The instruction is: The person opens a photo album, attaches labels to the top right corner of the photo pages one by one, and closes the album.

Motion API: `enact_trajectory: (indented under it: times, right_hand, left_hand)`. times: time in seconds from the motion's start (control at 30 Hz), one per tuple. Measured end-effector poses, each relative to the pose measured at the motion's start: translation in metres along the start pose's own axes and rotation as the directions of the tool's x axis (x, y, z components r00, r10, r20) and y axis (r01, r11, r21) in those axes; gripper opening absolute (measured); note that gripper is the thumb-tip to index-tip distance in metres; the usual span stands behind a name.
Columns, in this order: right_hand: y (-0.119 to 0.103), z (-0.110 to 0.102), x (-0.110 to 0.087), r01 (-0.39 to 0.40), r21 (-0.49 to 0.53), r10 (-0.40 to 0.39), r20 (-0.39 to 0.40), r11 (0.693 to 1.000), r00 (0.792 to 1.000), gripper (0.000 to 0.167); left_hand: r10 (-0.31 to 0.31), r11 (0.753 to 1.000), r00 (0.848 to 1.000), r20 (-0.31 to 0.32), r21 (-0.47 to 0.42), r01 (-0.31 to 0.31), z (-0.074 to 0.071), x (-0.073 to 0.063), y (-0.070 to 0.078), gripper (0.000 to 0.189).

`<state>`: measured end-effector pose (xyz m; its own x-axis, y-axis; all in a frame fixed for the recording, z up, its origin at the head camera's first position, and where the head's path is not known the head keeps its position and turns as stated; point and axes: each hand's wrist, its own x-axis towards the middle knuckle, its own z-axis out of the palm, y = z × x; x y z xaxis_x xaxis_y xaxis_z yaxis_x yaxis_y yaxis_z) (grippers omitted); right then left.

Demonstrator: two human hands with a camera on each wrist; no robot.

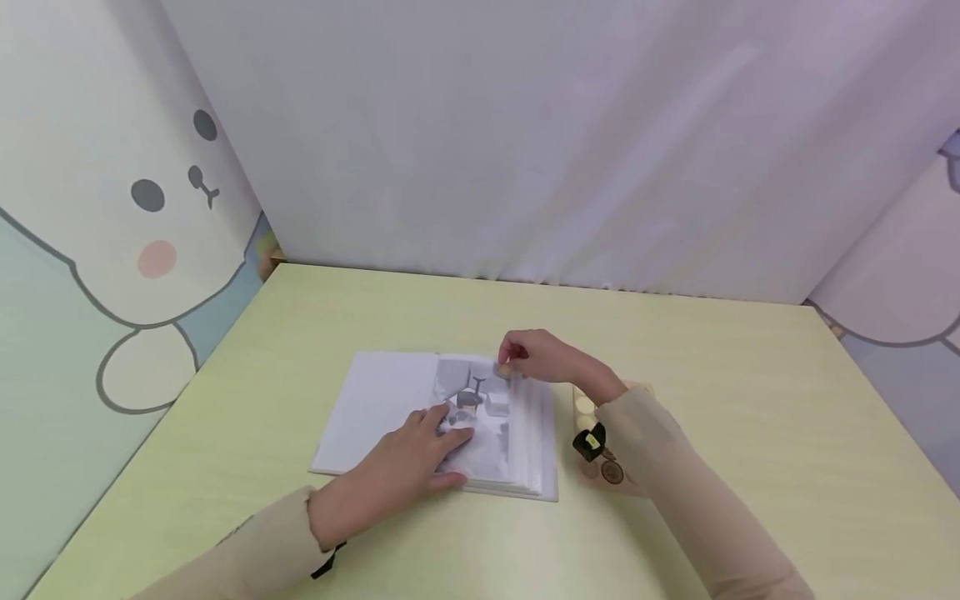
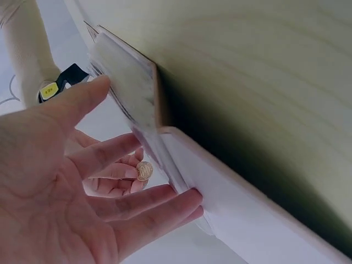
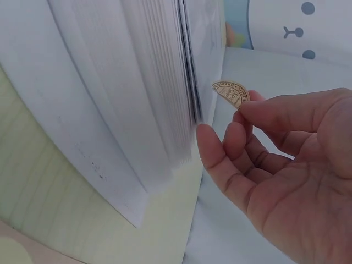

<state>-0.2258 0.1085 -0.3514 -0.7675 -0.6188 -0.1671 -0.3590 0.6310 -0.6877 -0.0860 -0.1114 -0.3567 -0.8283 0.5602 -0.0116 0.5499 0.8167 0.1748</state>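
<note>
The step in hand seems to be placing one sticker (image 3: 232, 93), pinched at the right hand's (image 1: 536, 354) fingertips, over the one open book's (image 1: 390, 400) page corner, beyond the left hand (image 1: 412, 450), whose fingers rest apart on that page. The next move likely calls for lowering it flat; one sheet (image 1: 628, 486) lies partly hidden below the right wrist, its stickers uncountable.
</note>
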Motion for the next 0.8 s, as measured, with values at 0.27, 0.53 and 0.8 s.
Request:
enact_trajectory:
  times: [0.27, 0.53, 0.8]
  right_hand:
    - [0.002, 0.000, 0.005, 0.039, -0.017, -0.038, 0.029, 0.999, 0.999, 0.007]
    - [0.003, 0.009, 0.013, -0.004, -0.086, 0.003, -0.005, 0.996, 1.000, 0.008]
    - [0.002, 0.013, 0.012, -0.013, -0.070, 0.011, -0.032, 0.997, 0.999, 0.003]
  left_hand:
    - [0.010, 1.000, 1.000, -0.002, 0.019, -0.010, 0.002, -0.001, -0.003, 0.051]
    - [0.016, 1.000, 1.000, 0.002, 0.020, -0.016, 0.002, -0.001, -0.004, 0.051]
    - [0.023, 1.000, 1.000, -0.011, 0.006, -0.023, 0.004, 0.000, -0.005, 0.051]
